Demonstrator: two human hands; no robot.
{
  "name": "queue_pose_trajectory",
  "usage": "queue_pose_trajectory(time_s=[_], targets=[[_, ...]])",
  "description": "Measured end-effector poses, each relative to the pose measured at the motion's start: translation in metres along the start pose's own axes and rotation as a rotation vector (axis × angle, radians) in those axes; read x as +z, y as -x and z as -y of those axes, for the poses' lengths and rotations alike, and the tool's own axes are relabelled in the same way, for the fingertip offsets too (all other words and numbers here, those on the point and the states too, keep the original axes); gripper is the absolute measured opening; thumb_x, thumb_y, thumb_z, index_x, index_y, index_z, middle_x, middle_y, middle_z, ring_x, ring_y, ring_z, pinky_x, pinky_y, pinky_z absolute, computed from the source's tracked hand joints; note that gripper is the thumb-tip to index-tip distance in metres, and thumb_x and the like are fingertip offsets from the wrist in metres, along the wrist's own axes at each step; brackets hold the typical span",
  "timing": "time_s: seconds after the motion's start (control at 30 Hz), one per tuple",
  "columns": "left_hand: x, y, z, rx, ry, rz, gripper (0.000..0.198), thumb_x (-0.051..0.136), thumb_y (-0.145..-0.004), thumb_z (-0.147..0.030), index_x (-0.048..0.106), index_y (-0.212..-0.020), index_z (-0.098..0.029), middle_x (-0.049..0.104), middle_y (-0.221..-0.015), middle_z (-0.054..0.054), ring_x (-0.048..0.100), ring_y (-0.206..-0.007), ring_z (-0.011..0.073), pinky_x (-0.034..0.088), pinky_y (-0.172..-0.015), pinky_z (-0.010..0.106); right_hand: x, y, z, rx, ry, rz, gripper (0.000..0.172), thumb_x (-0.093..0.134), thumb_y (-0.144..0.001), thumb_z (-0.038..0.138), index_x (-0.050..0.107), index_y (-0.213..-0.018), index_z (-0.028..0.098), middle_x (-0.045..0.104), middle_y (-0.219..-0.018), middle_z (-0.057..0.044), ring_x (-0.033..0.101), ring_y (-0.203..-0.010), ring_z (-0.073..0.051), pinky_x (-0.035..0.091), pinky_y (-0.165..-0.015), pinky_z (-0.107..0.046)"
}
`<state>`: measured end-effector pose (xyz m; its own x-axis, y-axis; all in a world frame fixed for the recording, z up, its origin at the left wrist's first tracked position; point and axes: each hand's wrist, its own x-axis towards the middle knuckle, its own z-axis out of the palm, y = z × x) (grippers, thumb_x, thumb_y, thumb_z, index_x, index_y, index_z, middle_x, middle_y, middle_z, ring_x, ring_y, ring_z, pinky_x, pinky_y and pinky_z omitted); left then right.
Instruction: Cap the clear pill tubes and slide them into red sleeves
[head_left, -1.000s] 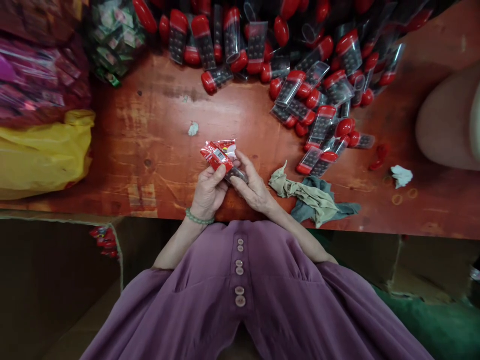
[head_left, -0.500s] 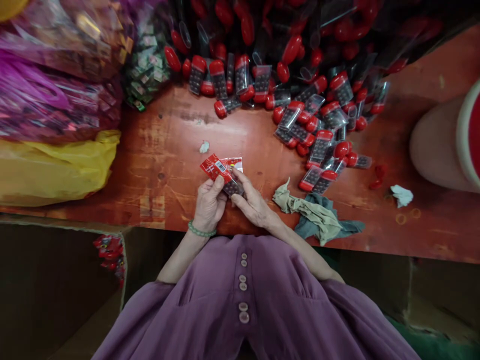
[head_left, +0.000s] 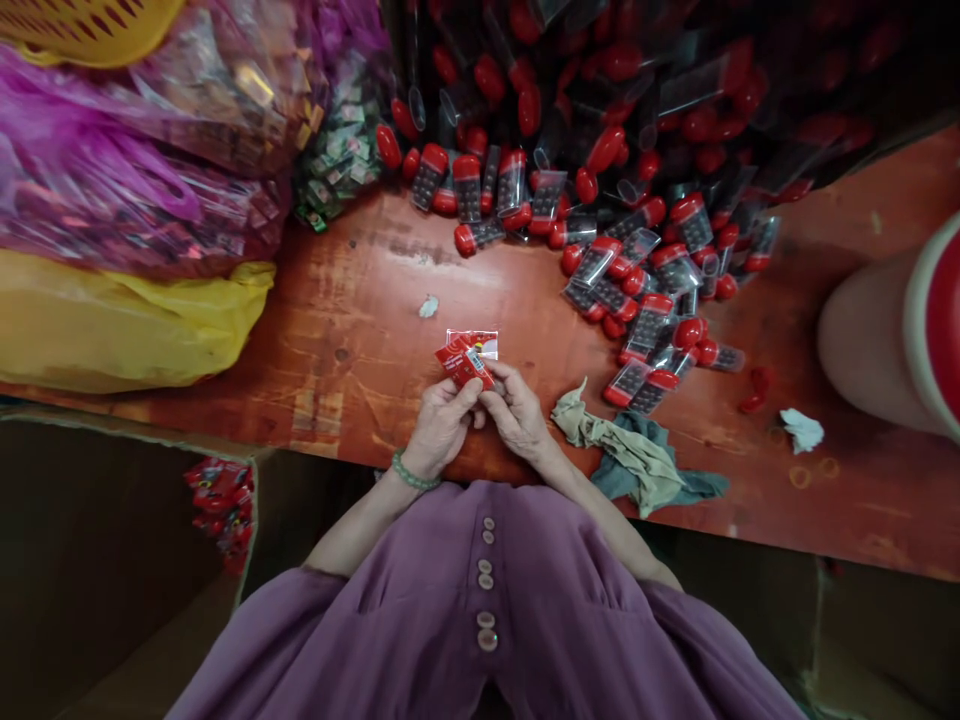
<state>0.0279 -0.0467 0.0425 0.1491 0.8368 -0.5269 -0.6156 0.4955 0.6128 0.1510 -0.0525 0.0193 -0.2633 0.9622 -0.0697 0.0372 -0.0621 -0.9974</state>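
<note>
My left hand (head_left: pixel 441 425) and my right hand (head_left: pixel 517 418) meet over the near edge of the reddish table (head_left: pixel 360 340), both pinched on a small red printed packet (head_left: pixel 469 358). A clear case of dark beads that showed earlier is hidden between my fingers or inside the packet. A green bead bracelet (head_left: pixel 411 474) circles my left wrist. Behind the hands lies a heap of clear cases with red caps (head_left: pixel 630 260), several spilling toward me.
A yellow bag (head_left: pixel 127 325) and pink plastic bags (head_left: pixel 135 170) fill the left. A crumpled cloth (head_left: pixel 637 450) lies right of my hands. A large roll (head_left: pixel 885 330) stands at the right edge. A cardboard box (head_left: pixel 112 560) with red packets (head_left: pixel 221 505) sits lower left.
My hands closed together on the packet, and the clear bead case visible under my right fingers has gone out of sight. The camera tilted, showing more of the far pile.
</note>
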Motion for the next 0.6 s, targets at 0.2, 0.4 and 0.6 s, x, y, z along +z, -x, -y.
queue_pose_trajectory(time_s=[0.2, 0.4, 0.6], targets=[[-0.004, 0.01, 0.0, -0.01, 0.015, 0.067, 0.039, 0.088, -0.063, -0.046, 0.072, -0.071, -0.012, 0.067, -0.064, 0.003, 0.054, -0.054, 0.0087, 0.045, -0.051, 0.022, 0.0, -0.004, -0.005, 0.15, -0.318, 0.014, 0.046, 0.075, -0.078, 0.054, 0.055, -0.105, 0.022, 0.063, -0.069, 0.006, 0.055, -0.043, -0.008, 0.047, -0.043, -0.021], [-0.011, 0.023, -0.004, 0.022, 0.016, 0.067, 0.038, 0.085, -0.067, -0.048, 0.074, -0.076, -0.013, 0.073, -0.075, 0.008, 0.067, -0.075, 0.0184, 0.056, -0.072, 0.033, 0.012, -0.01, -0.004, 0.229, -0.345, 0.037, 0.048, 0.082, -0.066, 0.057, 0.058, -0.088, 0.021, 0.057, -0.054, 0.009, 0.049, -0.039, -0.007, 0.038, -0.036, -0.019], [-0.038, 0.051, -0.019, 0.092, -0.098, -0.04, 0.037, 0.085, -0.068, -0.046, 0.077, -0.082, -0.013, 0.077, -0.09, 0.012, 0.071, -0.097, 0.0259, 0.055, -0.094, 0.04, 0.035, -0.013, 0.001, 0.044, -0.186, 0.195, 0.045, 0.079, -0.07, 0.06, 0.065, -0.083, 0.019, 0.061, -0.067, 0.005, 0.05, -0.052, -0.007, 0.043, -0.052, -0.021]])
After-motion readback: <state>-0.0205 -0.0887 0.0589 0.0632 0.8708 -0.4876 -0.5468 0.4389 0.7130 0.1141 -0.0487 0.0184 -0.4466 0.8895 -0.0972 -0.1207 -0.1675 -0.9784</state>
